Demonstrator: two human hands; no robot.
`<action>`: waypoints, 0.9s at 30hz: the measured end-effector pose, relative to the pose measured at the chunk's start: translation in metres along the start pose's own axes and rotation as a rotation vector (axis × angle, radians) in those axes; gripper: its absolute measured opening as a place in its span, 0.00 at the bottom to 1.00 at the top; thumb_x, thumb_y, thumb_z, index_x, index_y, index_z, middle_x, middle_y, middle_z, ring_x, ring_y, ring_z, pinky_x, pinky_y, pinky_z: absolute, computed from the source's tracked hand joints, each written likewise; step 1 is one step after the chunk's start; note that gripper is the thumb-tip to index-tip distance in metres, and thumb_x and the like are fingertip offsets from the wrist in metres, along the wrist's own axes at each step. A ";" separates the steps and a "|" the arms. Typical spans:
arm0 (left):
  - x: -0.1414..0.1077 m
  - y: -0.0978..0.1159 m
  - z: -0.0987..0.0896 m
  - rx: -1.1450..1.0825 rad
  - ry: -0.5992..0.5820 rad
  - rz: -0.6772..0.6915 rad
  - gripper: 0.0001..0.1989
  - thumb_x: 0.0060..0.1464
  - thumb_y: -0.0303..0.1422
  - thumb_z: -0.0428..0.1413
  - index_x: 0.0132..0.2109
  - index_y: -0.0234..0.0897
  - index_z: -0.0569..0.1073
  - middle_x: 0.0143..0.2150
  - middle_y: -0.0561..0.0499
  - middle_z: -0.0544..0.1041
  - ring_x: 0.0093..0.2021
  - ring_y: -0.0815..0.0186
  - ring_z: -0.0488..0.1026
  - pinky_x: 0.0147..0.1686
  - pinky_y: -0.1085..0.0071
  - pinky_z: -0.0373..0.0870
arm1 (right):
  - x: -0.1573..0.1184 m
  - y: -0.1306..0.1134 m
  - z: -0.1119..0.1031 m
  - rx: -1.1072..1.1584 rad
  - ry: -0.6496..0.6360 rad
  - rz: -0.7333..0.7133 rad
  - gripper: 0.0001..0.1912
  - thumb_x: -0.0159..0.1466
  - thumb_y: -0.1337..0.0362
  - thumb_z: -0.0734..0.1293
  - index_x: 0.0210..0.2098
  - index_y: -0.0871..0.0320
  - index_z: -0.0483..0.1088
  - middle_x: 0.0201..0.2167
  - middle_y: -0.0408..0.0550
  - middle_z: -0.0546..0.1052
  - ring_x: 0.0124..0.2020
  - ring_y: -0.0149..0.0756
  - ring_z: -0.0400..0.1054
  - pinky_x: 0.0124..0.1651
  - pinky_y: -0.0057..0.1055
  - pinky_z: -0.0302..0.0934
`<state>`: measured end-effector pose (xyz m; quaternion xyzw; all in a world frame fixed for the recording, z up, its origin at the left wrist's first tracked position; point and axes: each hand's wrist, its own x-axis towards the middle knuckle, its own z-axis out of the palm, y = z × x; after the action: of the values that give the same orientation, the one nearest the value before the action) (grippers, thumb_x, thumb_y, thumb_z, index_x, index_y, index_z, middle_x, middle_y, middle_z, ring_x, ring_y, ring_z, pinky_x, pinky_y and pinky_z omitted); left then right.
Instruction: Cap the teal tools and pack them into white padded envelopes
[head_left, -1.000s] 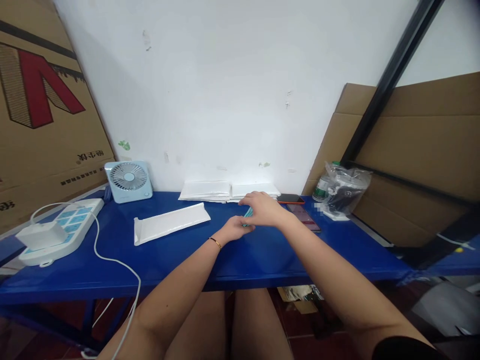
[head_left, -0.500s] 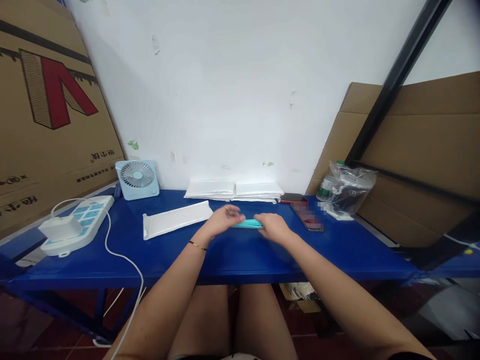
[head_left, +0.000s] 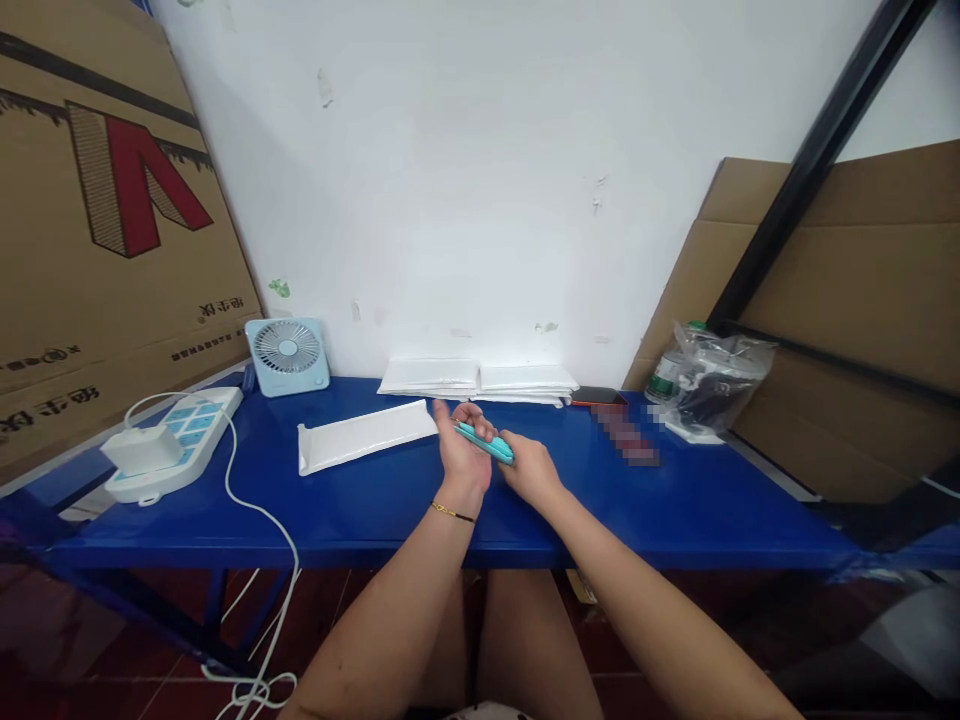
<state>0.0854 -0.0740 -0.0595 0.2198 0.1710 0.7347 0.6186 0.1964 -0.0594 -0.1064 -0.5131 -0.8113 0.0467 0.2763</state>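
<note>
A slim turquoise object (head_left: 486,442) is held tilted between my two hands, above the middle of the blue table (head_left: 375,510). My right hand (head_left: 531,468) is closed around its near right end. My left hand (head_left: 463,455) is turned palm up under its far left end, with the fingers curled at it and the thumb apart; a thin bracelet is on that wrist. To the left of my left hand lies a long white padded packet (head_left: 367,437). What exactly the turquoise object is cannot be made out.
Stacked white packets (head_left: 429,376) lie by the wall. At left are a light blue fan (head_left: 288,356), a white power strip (head_left: 206,440) with a cable, and a large carton (head_left: 127,330). Phones (head_left: 600,397), a bottle (head_left: 666,377) and a plastic bag (head_left: 712,380) are at right.
The turquoise object has been lifted and turned from lying level to tilted. My left hand has rolled palm up under it. The camera view has shifted slightly left.
</note>
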 end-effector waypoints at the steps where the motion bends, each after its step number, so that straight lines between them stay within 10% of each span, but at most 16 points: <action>1: 0.000 0.001 0.003 0.039 0.011 -0.001 0.22 0.51 0.52 0.49 0.27 0.36 0.65 0.16 0.58 0.57 0.17 0.74 0.58 0.22 0.75 0.59 | 0.000 0.001 0.003 0.065 0.014 0.002 0.06 0.58 0.66 0.61 0.35 0.56 0.68 0.32 0.47 0.76 0.33 0.37 0.69 0.32 0.25 0.53; 8: 0.004 -0.012 0.008 0.455 -0.016 0.096 0.19 0.52 0.50 0.50 0.34 0.37 0.65 0.19 0.57 0.62 0.22 0.72 0.65 0.24 0.77 0.61 | 0.000 0.004 0.017 0.403 0.076 0.067 0.10 0.56 0.61 0.61 0.34 0.59 0.70 0.27 0.45 0.75 0.28 0.35 0.67 0.31 0.25 0.56; 14: 0.000 -0.032 0.002 0.622 0.025 0.143 0.28 0.53 0.58 0.39 0.22 0.38 0.57 0.17 0.56 0.58 0.19 0.73 0.60 0.23 0.75 0.61 | -0.003 0.010 0.018 0.221 0.103 0.140 0.07 0.51 0.64 0.64 0.30 0.57 0.70 0.30 0.47 0.76 0.37 0.42 0.67 0.38 0.31 0.57; 19: 0.000 -0.034 0.010 0.787 -0.076 0.176 0.27 0.50 0.56 0.48 0.19 0.38 0.54 0.16 0.57 0.56 0.17 0.74 0.55 0.20 0.75 0.55 | -0.004 0.009 0.021 0.417 0.114 0.131 0.05 0.50 0.64 0.63 0.22 0.60 0.66 0.22 0.47 0.74 0.26 0.35 0.65 0.28 0.27 0.55; 27: 0.010 -0.028 0.008 0.746 -0.122 0.075 0.26 0.51 0.57 0.45 0.22 0.38 0.58 0.17 0.56 0.59 0.18 0.73 0.58 0.20 0.75 0.57 | 0.000 0.010 0.029 0.591 0.055 0.108 0.04 0.51 0.64 0.61 0.23 0.59 0.64 0.20 0.43 0.71 0.24 0.32 0.62 0.28 0.27 0.58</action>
<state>0.1119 -0.0592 -0.0658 0.4796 0.3815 0.6295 0.4777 0.1900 -0.0480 -0.1346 -0.4537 -0.7264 0.2814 0.4328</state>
